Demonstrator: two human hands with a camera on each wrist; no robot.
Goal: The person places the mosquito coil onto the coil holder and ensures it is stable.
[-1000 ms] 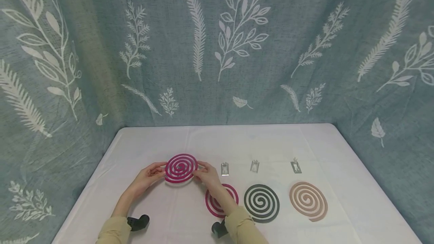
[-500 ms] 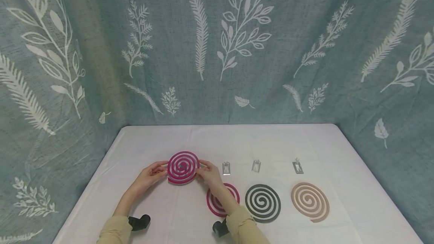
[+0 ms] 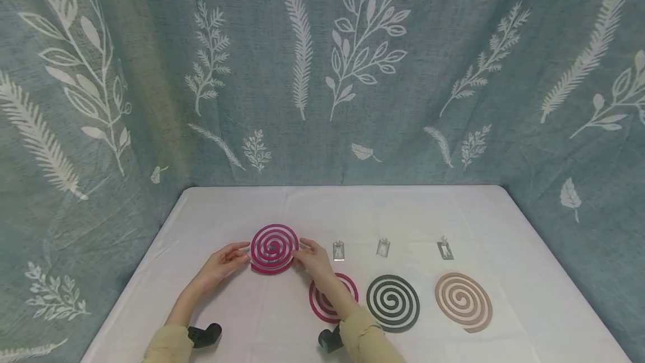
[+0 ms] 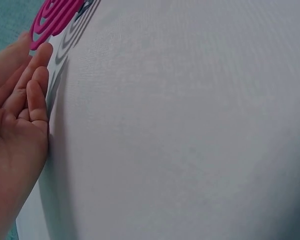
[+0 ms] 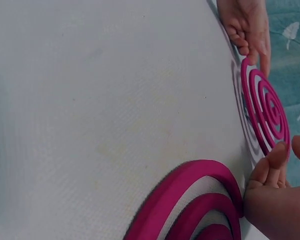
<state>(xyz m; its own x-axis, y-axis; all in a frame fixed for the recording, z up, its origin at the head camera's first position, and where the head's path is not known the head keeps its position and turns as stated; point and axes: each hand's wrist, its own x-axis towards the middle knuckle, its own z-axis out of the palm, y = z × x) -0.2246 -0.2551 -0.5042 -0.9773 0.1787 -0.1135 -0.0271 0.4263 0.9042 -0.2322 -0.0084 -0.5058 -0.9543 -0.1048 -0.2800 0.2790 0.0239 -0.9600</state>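
A pink mosquito coil (image 3: 274,250) is up off the white table with its face toward me, a grey stand partly showing through its middle. My left hand (image 3: 215,269) is beside its left edge, fingers loosely bent, fingertips right at the rim. At the other edge my right hand (image 3: 313,262) has its thumb over the rim and the other fingers bent beside it. Below the right forearm lies a second pink coil (image 5: 182,200), partly hidden in the head view. A dark green coil (image 3: 393,303) and a tan coil (image 3: 463,302) lie flat to its right.
Three small metal coil stands, a left one (image 3: 339,250), a middle one (image 3: 383,247) and a right one (image 3: 445,249), form a row behind the flat coils. Black wrist mounts show at both cuffs. A leaf-patterned curtain (image 3: 312,144) surrounds the white table (image 3: 211,212).
My left fingertips have drawn slightly left from the raised coil's rim. The right index finger has spread a little outward. The coil stays in place; the whole view has shifted slightly.
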